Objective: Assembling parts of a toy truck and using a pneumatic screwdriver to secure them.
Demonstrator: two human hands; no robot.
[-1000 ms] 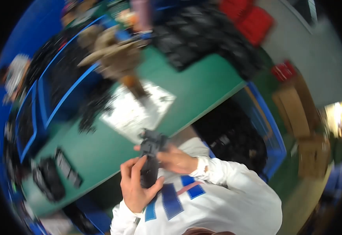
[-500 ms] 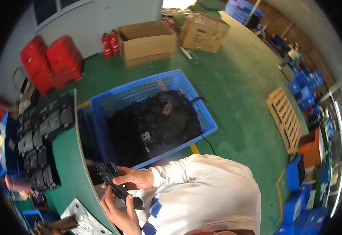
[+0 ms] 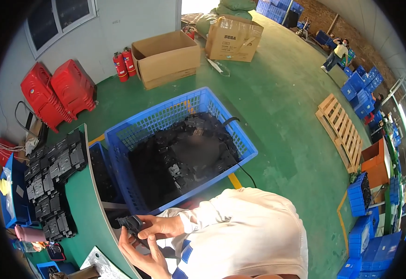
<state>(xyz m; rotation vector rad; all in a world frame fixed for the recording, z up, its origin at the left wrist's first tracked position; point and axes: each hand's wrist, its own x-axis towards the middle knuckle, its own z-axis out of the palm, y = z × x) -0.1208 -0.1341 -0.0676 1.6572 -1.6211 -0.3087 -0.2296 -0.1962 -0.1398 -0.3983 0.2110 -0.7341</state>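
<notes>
Between my two hands is a black moulded plastic part [image 3: 131,224], beside the edge of the green-topped bench. My right hand [image 3: 164,226] is closed on it from the near side, thumb along its edge. Below, my left hand [image 3: 143,255] cups it with bent fingers and thumb, which hide much of its underside. Rows of similar black plastic parts [image 3: 56,169] lie on the green bench [image 3: 79,200]. Just beyond my hands stands a large blue basket [image 3: 186,189], holding a heap of black parts [image 3: 196,153].
Two cardboard boxes [image 3: 168,63], two red fire extinguishers [image 3: 120,67] and stacked red plastic stools [image 3: 72,90] stand by the wall. A wooden pallet [image 3: 340,132] and several blue crates [image 3: 379,251] are at the right. A person [image 3: 337,55] stands far off.
The black part has turned in my hands and shows shorter, and my right hand has come down closer to my left. The view has tilted and become sharper.
</notes>
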